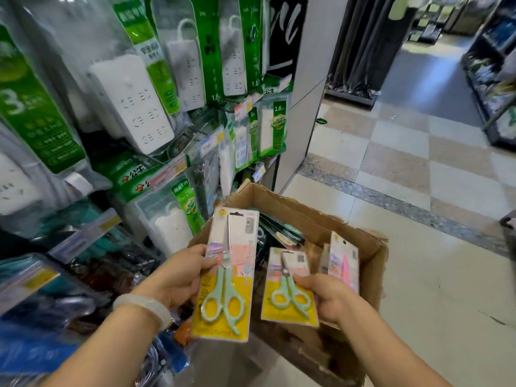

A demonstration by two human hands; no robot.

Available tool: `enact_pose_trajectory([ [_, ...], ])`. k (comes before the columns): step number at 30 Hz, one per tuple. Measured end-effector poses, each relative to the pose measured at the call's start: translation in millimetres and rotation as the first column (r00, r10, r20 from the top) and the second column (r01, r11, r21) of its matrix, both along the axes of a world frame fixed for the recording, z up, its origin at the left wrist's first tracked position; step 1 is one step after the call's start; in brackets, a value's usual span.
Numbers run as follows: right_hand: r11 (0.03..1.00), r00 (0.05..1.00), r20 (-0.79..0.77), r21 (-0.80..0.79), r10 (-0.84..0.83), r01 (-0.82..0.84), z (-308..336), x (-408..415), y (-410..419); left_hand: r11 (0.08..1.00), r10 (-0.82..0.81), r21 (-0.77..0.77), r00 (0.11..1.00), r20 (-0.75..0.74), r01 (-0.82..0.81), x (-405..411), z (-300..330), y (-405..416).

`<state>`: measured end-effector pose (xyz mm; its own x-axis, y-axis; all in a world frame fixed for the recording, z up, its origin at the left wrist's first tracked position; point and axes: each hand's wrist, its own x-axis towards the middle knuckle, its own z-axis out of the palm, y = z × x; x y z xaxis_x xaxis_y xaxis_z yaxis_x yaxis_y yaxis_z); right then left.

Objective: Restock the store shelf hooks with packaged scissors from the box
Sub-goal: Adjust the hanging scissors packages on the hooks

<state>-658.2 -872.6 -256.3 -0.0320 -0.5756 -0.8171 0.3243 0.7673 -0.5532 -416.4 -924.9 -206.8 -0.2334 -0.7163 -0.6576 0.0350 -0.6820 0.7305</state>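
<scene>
store aisle w/ checkered tile floor [391, 169] is running off to the right, and a hook wall of power strips [134, 101] in green packs is filling the left side. box [371, 263], open cardboard, is sitting on the floor just beside the display, under both hands.

left hand [173, 277] is pinching the big pack [227, 275] by its left edge, thumb on the front, fingers curled behind; pack is upright, hang hole at top, mint scissors showing. right hand [326, 298] is gripping the small pack [290, 289] at its right edge, thumb on the front, held over the box. a pink pack [344, 262] is standing just behind it; can't tell if the right hand is holding it too or if it's leaning in the box. white bracelet [145, 305] is sitting on the left wrist.

progress, judging only from this: early/mid. neither held pack is on a hook yet, and the scissors hooks aren't clearly visible; lower left shelf is too blurry to tell what's hanging. box is holding more stock: dark packs [279, 233] piled at the back, so plenty is left to hang.

count: 2 hands, 1 box, 2 mint scissor packs in hand, 1 pink pack, at least 3 dark packs in the box (blurred, could be more), roughly 8 power strip packs in view.
</scene>
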Motion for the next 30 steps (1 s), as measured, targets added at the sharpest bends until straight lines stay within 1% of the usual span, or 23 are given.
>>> enact_pose_trajectory([
  [1,0.999,0.999,0.043,-0.045,0.000,0.002,12,3,8,1.000,0.026,-0.010,0.999,-0.032,-0.026,0,4,2],
  [3,0.991,0.998,0.059,-0.136,-0.010,0.018,30,15,17,0.995,0.088,-0.040,0.992,-0.087,-0.091,2,12,8],
  [5,0.970,0.999,0.036,-0.245,0.001,0.008,46,30,23,0.983,0.153,-0.081,0.982,-0.112,-0.162,7,21,13],
  [8,0.909,0.996,-0.075,-0.409,0.045,-0.072,74,57,24,0.957,0.237,-0.137,0.963,-0.127,-0.254,25,34,22],
  [11,0.814,0.982,-0.149,-0.553,0.116,-0.180,98,94,23,0.917,0.318,-0.220,0.943,-0.103,-0.333,55,46,35],
  [14,0.718,0.950,-0.259,-0.628,0.172,-0.301,116,145,23,0.852,0.418,-0.301,0.903,-0.103,-0.429,90,60,55],
  [16,0.663,0.926,-0.328,-0.653,0.188,-0.365,121,183,23,0.780,0.518,-0.325,0.843,-0.140,-0.534,116,72,75],
  [18,0.596,0.910,-0.341,-0.688,0.236,-0.413,125,223,28,0.698,0.601,-0.370,0.783,-0.162,-0.613,143,83,97],
  [20,0.510,0.890,-0.343,-0.731,0.301,-0.454,128,261,37,0.598,0.692,-0.417,0.704,-0.163,-0.684,172,91,121],
  [22,0.409,0.876,-0.349,-0.783,0.334,-0.468,134,297,48,0.481,0.778,-0.452,0.603,-0.176,-0.752,206,98,145],
  [23,0.366,0.866,-0.336,-0.804,0.370,-0.468,137,317,54,0.421,0.815,-0.486,0.554,-0.168,-0.766,226,102,160],
  [25,0.314,0.838,-0.326,-0.818,0.437,-0.481,141,344,61,0.361,0.853,-0.565,0.508,-0.122,-0.742,255,112,182],
  [26,0.286,0.805,-0.322,-0.815,0.498,-0.503,144,364,67,0.305,0.880,-0.591,0.458,-0.125,-0.747,273,119,198],
  [28,0.248,0.728,-0.293,-0.807,0.619,-0.536,151,400,77,0.189,0.913,-0.615,0.367,-0.176,-0.766,304,130,230],
  [29,0.219,0.695,-0.293,-0.808,0.656,-0.547,154,417,82,0.147,0.924,-0.623,0.331,-0.190,-0.768,317,135,244],
  [30,0.199,0.680,-0.297,-0.811,0.670,-0.551,158,433,88,0.124,0.936,-0.640,0.303,-0.178,-0.759,328,139,258],
])
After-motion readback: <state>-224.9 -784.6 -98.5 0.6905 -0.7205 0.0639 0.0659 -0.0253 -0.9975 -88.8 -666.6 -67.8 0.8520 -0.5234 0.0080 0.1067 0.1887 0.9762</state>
